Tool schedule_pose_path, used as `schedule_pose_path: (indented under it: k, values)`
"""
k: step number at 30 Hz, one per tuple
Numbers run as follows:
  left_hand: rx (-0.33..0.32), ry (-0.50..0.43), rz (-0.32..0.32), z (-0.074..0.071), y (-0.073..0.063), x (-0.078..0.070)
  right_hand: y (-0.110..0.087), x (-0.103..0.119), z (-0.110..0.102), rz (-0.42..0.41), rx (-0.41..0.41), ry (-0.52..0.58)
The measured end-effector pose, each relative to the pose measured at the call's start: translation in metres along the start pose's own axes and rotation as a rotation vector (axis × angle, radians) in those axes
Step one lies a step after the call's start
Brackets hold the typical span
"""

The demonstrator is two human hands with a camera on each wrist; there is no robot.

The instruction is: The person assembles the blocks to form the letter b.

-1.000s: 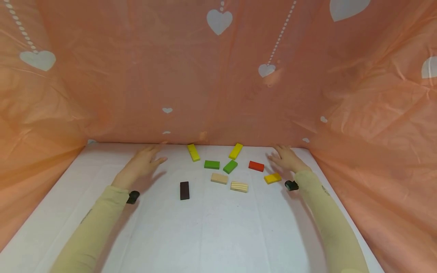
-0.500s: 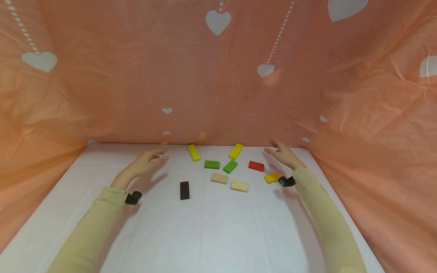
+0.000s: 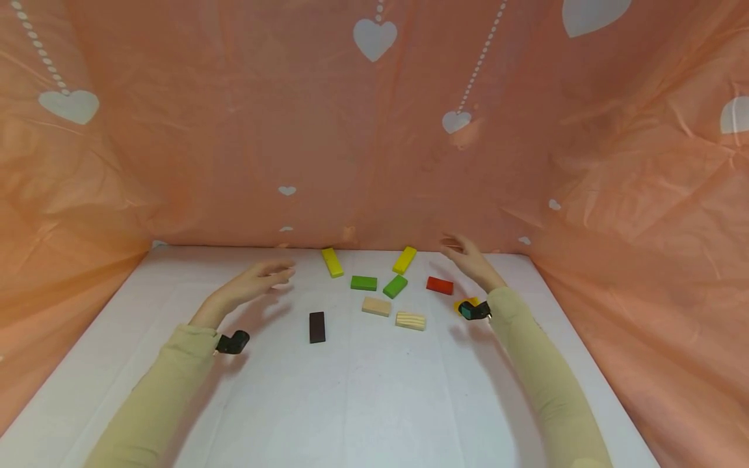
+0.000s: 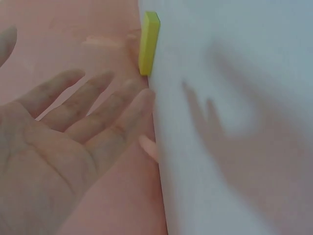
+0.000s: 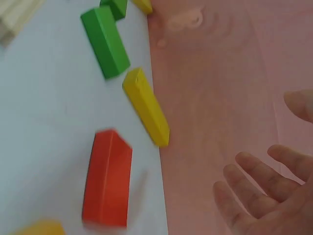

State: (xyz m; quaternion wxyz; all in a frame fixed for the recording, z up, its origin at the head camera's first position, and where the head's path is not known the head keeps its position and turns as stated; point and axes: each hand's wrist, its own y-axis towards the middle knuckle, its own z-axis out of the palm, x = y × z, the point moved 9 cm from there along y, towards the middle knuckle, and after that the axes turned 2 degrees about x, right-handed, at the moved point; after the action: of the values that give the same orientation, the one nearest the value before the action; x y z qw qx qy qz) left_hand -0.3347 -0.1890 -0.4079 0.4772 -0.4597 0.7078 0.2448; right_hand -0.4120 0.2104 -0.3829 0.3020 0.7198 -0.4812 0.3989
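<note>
My left hand [image 3: 251, 284] hovers over the far left of the table with fingers extended and nothing held; a yellow block [image 4: 149, 44] lies beyond its fingertips in the left wrist view. Past the red block [image 3: 440, 285], my right hand [image 3: 470, 261] is raised near the back edge, palm bare and fingers loosely extended. Its wrist camera partly hides an orange-yellow block [image 3: 458, 305]. Between the hands lie two green blocks, one flat [image 3: 364, 283] and one slanted [image 3: 395, 286], a second yellow block [image 3: 404, 260], and two plain wooden blocks. A dark brown block [image 3: 317, 327] lies nearest the left hand's wrist.
The white tabletop [image 3: 374, 403] meets an orange-pink cloth [image 3: 328, 149] with pale hearts along its back edge and both sides. Striped grain marks one plain wooden block [image 3: 411, 320]; the other plain block [image 3: 376, 306] sits just behind it.
My right hand has moved left and slightly up, its wrist camera now over the orange-yellow block. My left hand has shifted slightly right. The blocks stay where they were.
</note>
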Motion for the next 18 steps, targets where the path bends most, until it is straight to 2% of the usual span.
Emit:
schedule_pose_path:
  k: [3, 5, 12, 18]
  values:
    - [0.043, -0.084, -0.023, 0.009, -0.002, -0.001, 0.002, 0.008, 0.007, -0.032, -0.011, 0.031]
    - [0.067, -0.108, -0.028, 0.014, -0.003, -0.001, 0.003, 0.011, 0.013, -0.045, -0.011, 0.049]
    - [0.100, -0.107, -0.008, 0.030, -0.003, 0.002, 0.008, 0.016, 0.039, -0.040, 0.029, 0.090]
    - [0.116, -0.107, 0.004, 0.039, -0.005, 0.005, 0.013, 0.027, 0.066, -0.092, 0.099, 0.134]
